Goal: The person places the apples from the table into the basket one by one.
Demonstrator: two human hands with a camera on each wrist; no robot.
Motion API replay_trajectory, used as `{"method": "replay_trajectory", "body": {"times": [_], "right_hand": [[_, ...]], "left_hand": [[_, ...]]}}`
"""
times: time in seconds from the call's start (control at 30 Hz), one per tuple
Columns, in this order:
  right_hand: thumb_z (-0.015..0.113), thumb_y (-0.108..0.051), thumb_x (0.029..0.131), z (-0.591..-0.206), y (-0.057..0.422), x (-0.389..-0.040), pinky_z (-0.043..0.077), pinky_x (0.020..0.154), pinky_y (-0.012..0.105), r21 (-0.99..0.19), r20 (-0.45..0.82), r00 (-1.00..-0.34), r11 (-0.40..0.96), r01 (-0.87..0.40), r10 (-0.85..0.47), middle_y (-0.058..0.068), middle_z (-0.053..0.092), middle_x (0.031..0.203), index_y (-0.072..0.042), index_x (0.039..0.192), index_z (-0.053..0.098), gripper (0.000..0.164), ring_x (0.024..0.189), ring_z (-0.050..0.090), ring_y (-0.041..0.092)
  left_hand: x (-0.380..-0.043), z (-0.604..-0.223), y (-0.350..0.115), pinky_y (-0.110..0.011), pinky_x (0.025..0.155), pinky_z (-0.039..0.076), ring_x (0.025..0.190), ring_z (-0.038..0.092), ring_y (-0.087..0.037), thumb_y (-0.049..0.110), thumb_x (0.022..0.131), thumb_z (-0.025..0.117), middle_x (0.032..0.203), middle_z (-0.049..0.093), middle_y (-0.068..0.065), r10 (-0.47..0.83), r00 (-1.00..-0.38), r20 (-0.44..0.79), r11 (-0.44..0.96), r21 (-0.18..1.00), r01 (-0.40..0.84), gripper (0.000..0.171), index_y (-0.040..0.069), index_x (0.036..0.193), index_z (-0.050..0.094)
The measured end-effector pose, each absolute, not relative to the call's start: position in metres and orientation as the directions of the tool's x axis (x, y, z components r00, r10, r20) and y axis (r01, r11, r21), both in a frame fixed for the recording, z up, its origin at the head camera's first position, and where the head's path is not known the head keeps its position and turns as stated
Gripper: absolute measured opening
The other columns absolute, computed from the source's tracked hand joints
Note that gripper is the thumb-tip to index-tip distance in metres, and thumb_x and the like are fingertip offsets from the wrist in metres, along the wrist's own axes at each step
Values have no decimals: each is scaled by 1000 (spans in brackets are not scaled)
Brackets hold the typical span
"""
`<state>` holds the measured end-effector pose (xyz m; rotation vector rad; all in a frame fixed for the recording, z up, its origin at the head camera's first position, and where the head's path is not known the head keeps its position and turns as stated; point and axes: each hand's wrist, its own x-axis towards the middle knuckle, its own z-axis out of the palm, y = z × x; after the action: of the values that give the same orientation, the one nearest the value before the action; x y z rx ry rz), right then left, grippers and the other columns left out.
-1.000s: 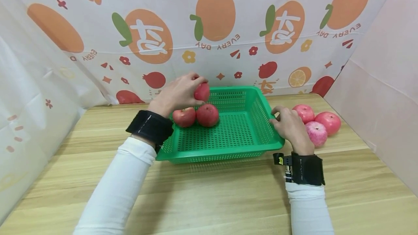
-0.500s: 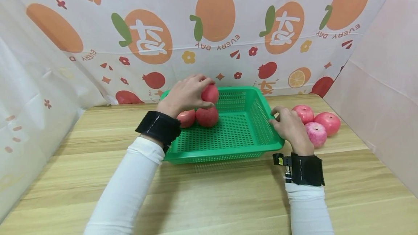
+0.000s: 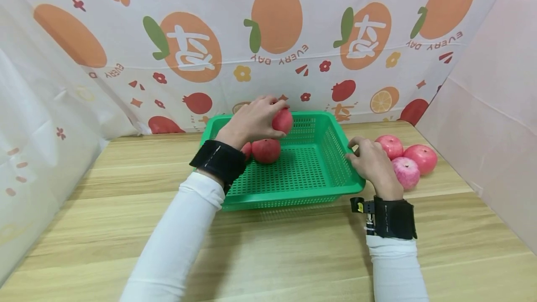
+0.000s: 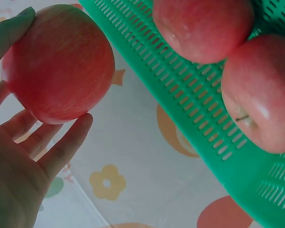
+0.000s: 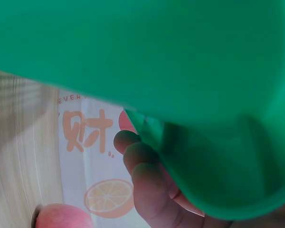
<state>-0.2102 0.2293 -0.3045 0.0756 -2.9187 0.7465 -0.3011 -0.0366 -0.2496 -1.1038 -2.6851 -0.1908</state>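
Note:
My left hand [image 3: 253, 122] holds a red apple [image 3: 283, 120] above the back left part of a green plastic basket [image 3: 289, 198]. In the left wrist view, the thumb and fingertips [image 4: 80, 126] grip the sides of that apple [image 4: 61, 66]. Below the hand, two more apples sit side by side in the left end of the basket: one [image 3: 266, 151] shows mostly, while the other [image 3: 247, 150] is largely hidden behind the wrist. At the right end, my right hand [image 3: 373, 164] grips the basket's rim, its fingers [image 5: 147, 180] curled under the edge in the right wrist view.
Three apples stand together on the wooden table [image 3: 285, 255] just right of my right hand: one at the back [image 3: 390, 146], one at the far right [image 3: 422, 158] and a paler one [image 3: 406, 173] in front. A fruit-printed curtain [image 3: 277, 73] hangs close behind the basket.
My left hand has moved to the right with the apple, over the basket, and its wrist now covers more of the left apple inside. The right hand and basket have stayed in place.

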Motion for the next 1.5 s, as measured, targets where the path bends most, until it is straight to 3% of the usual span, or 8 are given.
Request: {"method": "replay_trajectory", "body": {"times": [0.5, 0.77, 1.3, 1.5], "right_hand": [[55, -13, 88, -303, 230, -211, 54, 63, 42, -466, 132, -991, 882, -73, -12, 23, 61, 92, 2, 111, 53, 28, 75, 56, 29], [55, -13, 88, -302, 231, -210, 53, 65, 44, -454, 132, -991, 888, -69, -9, 23, 61, 93, 2, 111, 54, 28, 80, 53, 32], [55, -13, 88, -305, 229, -209, 54, 64, 44, -468, 123, -992, 881, -73, -17, 24, 61, 93, 2, 112, 53, 28, 76, 56, 31], [55, -13, 88, -304, 228, -210, 54, 65, 43, -467, 117, -993, 881, -68, -15, 23, 60, 92, 2, 112, 53, 28, 78, 55, 31]], "left_hand": [[-308, -257, -19, -40, 77, 50, 107, 39, -24, 36, 74, 70, 126, 45, -12, 693, -677, 247, 687, 60, 724, 59, 16, 125, 47], [-311, -266, -13, -38, 75, 50, 104, 40, -22, 37, 73, 71, 122, 45, -10, 687, -688, 232, 692, 80, 718, 60, 17, 125, 46], [-318, -285, -7, -38, 80, 47, 100, 44, -21, 34, 72, 73, 121, 47, -9, 686, -702, 190, 696, 106, 710, 63, 17, 126, 46], [-320, -291, -5, -39, 79, 48, 101, 42, -21, 34, 73, 72, 121, 46, -8, 662, -733, 158, 725, 117, 679, 64, 19, 128, 44]]}}
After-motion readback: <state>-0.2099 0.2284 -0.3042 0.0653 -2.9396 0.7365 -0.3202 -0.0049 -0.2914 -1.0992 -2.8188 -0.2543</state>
